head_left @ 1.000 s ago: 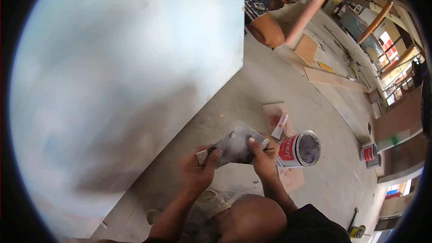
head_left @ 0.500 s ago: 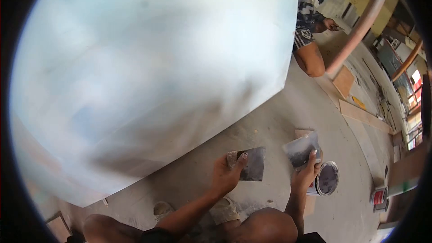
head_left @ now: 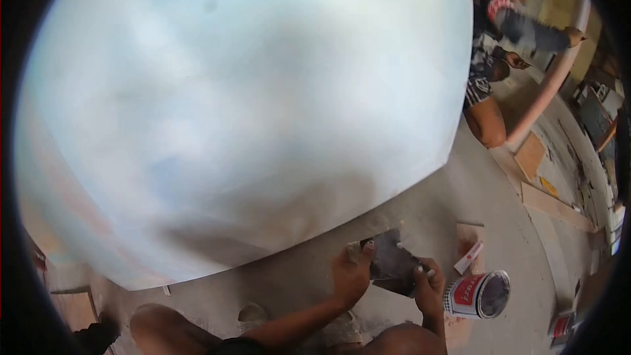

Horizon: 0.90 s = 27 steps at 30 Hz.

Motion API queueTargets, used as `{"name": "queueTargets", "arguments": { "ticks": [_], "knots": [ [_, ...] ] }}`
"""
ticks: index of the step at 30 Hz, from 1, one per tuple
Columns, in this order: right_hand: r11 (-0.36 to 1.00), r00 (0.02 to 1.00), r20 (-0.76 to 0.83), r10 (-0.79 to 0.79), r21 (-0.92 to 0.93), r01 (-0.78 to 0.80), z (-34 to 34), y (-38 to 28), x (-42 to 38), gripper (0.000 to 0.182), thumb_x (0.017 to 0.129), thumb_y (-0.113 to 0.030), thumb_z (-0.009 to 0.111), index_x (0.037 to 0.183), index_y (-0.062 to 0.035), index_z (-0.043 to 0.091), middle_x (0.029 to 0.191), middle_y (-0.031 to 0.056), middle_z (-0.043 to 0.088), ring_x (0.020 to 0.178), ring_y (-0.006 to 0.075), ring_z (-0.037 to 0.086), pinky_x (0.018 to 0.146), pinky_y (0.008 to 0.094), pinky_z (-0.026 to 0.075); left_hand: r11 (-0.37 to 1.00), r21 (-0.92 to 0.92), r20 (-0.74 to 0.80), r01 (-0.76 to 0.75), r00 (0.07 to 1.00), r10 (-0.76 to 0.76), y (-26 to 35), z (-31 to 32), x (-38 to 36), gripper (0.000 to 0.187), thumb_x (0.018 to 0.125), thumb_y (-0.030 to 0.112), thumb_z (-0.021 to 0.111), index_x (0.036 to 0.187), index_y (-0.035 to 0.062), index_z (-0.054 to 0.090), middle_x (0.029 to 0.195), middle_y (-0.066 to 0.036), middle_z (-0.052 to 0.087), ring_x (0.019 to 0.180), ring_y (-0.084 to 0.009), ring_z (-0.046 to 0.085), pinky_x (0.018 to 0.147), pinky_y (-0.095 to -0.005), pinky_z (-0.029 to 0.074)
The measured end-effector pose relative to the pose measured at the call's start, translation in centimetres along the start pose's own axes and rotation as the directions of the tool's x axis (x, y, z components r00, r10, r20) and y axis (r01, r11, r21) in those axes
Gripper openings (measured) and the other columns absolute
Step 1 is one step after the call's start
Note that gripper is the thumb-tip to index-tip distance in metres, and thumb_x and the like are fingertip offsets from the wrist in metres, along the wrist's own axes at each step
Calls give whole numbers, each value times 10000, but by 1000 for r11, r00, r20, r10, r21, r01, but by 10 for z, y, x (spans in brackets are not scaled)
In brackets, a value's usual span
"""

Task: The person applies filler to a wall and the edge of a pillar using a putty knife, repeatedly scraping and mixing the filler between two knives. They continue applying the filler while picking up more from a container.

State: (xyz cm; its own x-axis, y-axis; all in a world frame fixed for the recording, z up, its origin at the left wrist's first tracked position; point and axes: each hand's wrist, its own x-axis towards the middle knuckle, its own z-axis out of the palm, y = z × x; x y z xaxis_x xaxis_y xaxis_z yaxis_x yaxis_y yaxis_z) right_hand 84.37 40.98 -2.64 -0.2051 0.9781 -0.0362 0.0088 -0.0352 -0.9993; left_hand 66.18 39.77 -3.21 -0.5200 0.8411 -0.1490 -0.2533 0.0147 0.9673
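Observation:
My left hand (head_left: 350, 277) is closed around the pale edge of a flat, dark putty spreader (head_left: 386, 250), thumb on top. My right hand (head_left: 430, 289) grips a second smeared, dark spreader, its thumb pressed on the face. The two blades overlap in front of my knees, low beside the bottom edge of a large, pale, glossy panel (head_left: 276, 112). Just right of my right hand stands an opened can (head_left: 476, 294) with a red and white label and grey filler inside.
A red and white tube (head_left: 468, 258) lies on a wooden board (head_left: 470, 231) behind the can. Another person (head_left: 486, 79) kneels at the upper right, a hand on a long pinkish pole (head_left: 552, 82). Planks (head_left: 557, 206) and another can (head_left: 560, 325) are farther right.
My hands have come together, bringing the right spreader left against the other one. The view has shifted, revealing the tube and the can's label. The other person's arm has moved along the pole.

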Motion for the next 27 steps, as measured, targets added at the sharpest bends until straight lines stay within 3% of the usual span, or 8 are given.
{"name": "queueTargets", "arguments": {
  "ticks": [3, 4, 7, 8, 12, 18, 24, 27],
  "knots": [
    [957, 991, 108, 82, -286, -48, -8, 14, 0, 196, 953, -86, 581, 1096, 34, 645, 912, 130, 700, 854, 145, 625, 741, 293, 487, 1000, -9, -50, 18, 999, -18, 8, 0, 7, 284, 976, 264, 654, 910, -11, 679, 799, -8, 663, 753, -78, 560, 687, -287, 467],
    [798, 929, 193, 316, -584, -150, -9, 2, 5, 255, 892, -35, 635, 1144, 5, 649, 951, 178, 685, 865, 231, 667, 757, 333, 509, 998, -6, -69, 63, 996, -63, 20, 0, 8, 296, 976, 275, 654, 914, -13, 679, 801, -11, 666, 758, -83, 562, 695, -292, 470],
    [877, 979, 200, 26, -476, 74, 21, -9, 2, 246, 890, -129, 638, 1050, 44, 710, 811, 121, 731, 743, 142, 660, 718, 307, 527, 994, 19, -120, 111, 987, -108, 22, -7, 21, 337, 978, 308, 646, 934, -24, 680, 807, -25, 673, 768, -99, 567, 722, -312, 478],
    [888, 988, 129, 81, -460, -13, 20, -1, 1, 270, 872, -99, 639, 1098, 31, 708, 915, 180, 743, 835, 184, 704, 796, 317, 534, 994, 31, -135, 106, 986, -101, 21, -9, 27, 351, 979, 318, 643, 942, -28, 681, 808, -30, 675, 771, -104, 569, 731, -318, 481],
    [803, 976, -3, -216, -569, 176, 26, 7, 12, 323, 854, -14, 618, 1166, 1, 701, 895, 168, 717, 818, 221, 692, 793, 317, 522, 995, 98, -191, 11, 981, 8, 24, -11, 37, 373, 979, 331, 636, 962, -39, 683, 806, -40, 671, 766, -106, 559, 741, -326, 484],
    [768, 963, 33, -269, -595, 235, 31, 11, 17, 360, 817, 27, 640, 1169, -16, 702, 846, 129, 628, 735, 232, 629, 710, 341, 510, 996, 68, -171, -61, 983, 72, 17, -13, 43, 372, 984, 327, 634, 986, -43, 674, 829, -26, 664, 771, -89, 538, 718, -297, 473],
    [740, 960, 63, -274, -623, 253, 30, 7, 20, 354, 797, 49, 689, 1146, -13, 700, 917, 137, 645, 799, 254, 662, 710, 334, 524, 996, 53, -171, -65, 982, 74, 15, -12, 47, 355, 982, 305, 643, 1028, -46, 670, 876, -33, 675, 799, -91, 548, 741, -291, 473],
    [676, 947, 74, -311, -684, 275, 23, 10, 26, 233, 926, -102, 674, 1153, -63, 715, 953, 162, 674, 850, 261, 669, 741, 341, 532, 991, 102, -216, -84, 971, 105, 21, -10, 54, 347, 972, 293, 654, 1037, -48, 672, 893, -47, 687, 818, -108, 569, 773, -296, 480]
  ]
}}
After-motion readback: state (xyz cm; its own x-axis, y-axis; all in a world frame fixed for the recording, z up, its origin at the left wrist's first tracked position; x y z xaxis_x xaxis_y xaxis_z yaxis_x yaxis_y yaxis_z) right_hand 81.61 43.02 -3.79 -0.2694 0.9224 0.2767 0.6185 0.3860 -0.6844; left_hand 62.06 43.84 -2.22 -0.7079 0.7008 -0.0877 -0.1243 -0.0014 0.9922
